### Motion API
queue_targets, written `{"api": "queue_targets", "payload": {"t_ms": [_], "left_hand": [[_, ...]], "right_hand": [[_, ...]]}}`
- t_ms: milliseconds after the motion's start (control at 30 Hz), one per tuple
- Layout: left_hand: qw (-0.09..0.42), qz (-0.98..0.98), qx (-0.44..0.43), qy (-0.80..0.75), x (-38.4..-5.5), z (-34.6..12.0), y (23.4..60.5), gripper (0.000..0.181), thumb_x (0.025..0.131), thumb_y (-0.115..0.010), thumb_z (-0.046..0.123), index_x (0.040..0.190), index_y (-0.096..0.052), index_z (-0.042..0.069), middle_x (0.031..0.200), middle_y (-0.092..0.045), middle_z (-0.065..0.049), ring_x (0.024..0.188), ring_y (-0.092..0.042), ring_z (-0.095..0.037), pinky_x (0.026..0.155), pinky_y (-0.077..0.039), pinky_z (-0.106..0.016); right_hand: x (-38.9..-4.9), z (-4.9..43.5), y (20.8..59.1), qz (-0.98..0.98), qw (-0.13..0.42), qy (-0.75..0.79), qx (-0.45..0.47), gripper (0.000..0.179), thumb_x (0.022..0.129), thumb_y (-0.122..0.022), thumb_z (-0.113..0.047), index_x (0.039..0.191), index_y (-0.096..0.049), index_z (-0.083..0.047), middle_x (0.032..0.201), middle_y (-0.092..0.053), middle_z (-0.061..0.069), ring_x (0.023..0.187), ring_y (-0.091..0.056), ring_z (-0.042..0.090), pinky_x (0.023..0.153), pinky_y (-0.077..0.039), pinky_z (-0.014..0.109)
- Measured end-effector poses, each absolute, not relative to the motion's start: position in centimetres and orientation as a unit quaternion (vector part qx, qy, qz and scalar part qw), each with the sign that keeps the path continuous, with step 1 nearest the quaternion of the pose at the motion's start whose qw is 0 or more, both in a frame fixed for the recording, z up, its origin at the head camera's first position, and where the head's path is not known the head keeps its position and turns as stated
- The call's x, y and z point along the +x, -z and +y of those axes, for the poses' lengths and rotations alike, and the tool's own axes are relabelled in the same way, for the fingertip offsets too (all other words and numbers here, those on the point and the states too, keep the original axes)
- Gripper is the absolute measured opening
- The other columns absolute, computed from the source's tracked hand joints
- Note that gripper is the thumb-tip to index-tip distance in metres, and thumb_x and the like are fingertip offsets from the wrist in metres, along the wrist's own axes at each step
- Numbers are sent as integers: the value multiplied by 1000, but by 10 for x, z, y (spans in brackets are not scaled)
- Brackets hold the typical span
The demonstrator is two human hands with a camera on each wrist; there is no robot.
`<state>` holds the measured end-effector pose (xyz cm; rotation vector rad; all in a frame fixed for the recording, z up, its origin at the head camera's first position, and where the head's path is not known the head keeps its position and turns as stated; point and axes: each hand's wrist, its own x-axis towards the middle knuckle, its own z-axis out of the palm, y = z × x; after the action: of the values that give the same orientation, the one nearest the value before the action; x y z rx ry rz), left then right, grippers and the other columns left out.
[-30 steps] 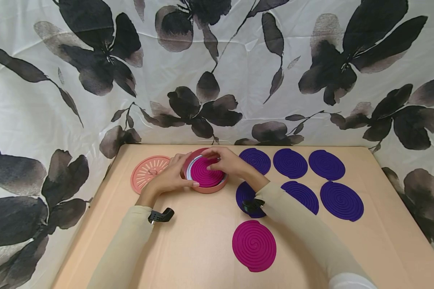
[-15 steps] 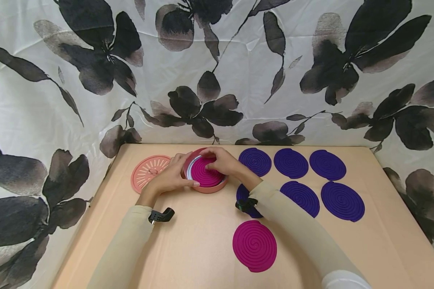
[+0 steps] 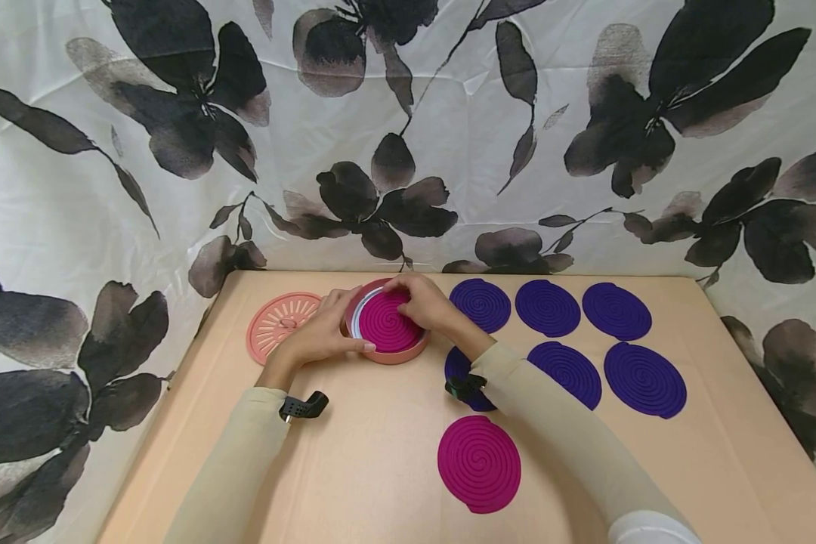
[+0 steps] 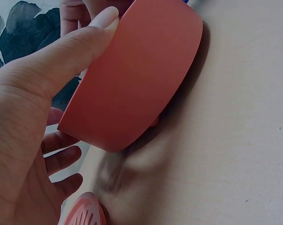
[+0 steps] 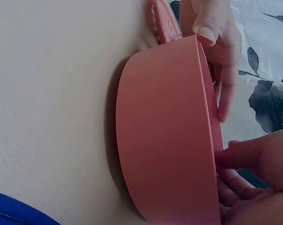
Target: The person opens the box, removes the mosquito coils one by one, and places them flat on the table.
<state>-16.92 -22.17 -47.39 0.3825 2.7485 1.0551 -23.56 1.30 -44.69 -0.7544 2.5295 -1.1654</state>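
Observation:
A round coral-pink mosquito coil holder (image 3: 400,358) stands near the table's back edge, with a magenta mosquito coil (image 3: 385,326) inside and a pale metallic ring showing along its left. My left hand (image 3: 323,330) grips the holder's left side, thumb (image 4: 96,28) at the near rim. From the right, my right hand (image 3: 427,304) reaches over the rim with curled fingers and holds the coil near its upper right edge. In the right wrist view its thumb (image 5: 240,153) dips inside the holder (image 5: 164,136); the fingertips' contact is hidden there.
The slotted pink lid (image 3: 272,325) lies left of the holder, partly behind my left hand. Several dark purple coils (image 3: 547,307) lie in two rows at the right; my right forearm covers part of some. Another magenta coil (image 3: 479,464) lies nearer the front.
The right hand has shifted slightly, and its thumb has moved a little up and right across the magenta coil, uncovering more of it. The left hand and the holder have stayed put.

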Motion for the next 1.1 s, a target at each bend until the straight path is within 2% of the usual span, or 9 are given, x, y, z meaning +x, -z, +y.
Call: {"api": "queue_targets", "payload": {"t_ms": [233, 400, 667, 933, 1100], "left_hand": [[84, 920, 134, -358, -169, -222, 473, 120, 70, -83, 67, 163, -21, 25, 146, -38, -5, 135, -36, -23, 110, -40, -54], [84, 921, 135, -354, -170, -222, 473, 120, 70, -83, 66, 163, -21, 24, 146, -38, -6, 136, -35, -23, 110, -40, -54], [85, 921, 134, -356, -170, -221, 472, 120, 70, -83, 66, 163, -21, 22, 146, -38, -6, 136, -35, -24, 110, -40, -54], [85, 922, 134, -354, -169, -222, 473, 119, 71, -84, 64, 163, -21, 23, 146, -37, -6, 136, -35, -23, 109, -40, -54], [86, 921, 134, -355, -169, -221, 473, 118, 72, -84, 63, 163, -21, 23, 145, -38, -5, 135, -36, -23, 108, -41, -53]], "right_hand": [[-237, 11, 445, 894, 87, 344, -272, 43, 85, -58, 21, 119, -72, -3, 123, -65, 12, 118, -61, 26, 104, -50, 36], [-238, 11, 442, 902, 76, 327, -273, 38, 87, -60, 18, 116, -73, -3, 121, -65, 13, 117, -61, 25, 103, -50, 37], [-245, 17, 439, 887, 122, 369, -248, 33, 89, -69, 10, 117, -72, -7, 120, -67, 9, 112, -65, 22, 98, -54, 34], [-247, 24, 428, 868, 154, 381, -278, 35, 88, -73, 8, 119, -72, -7, 123, -68, 9, 114, -64, 24, 98, -54, 33], [-246, 33, 426, 858, 174, 397, -276, 34, 88, -75, 4, 120, -72, -6, 123, -66, 9, 106, -61, 24, 91, -55, 31]]}}
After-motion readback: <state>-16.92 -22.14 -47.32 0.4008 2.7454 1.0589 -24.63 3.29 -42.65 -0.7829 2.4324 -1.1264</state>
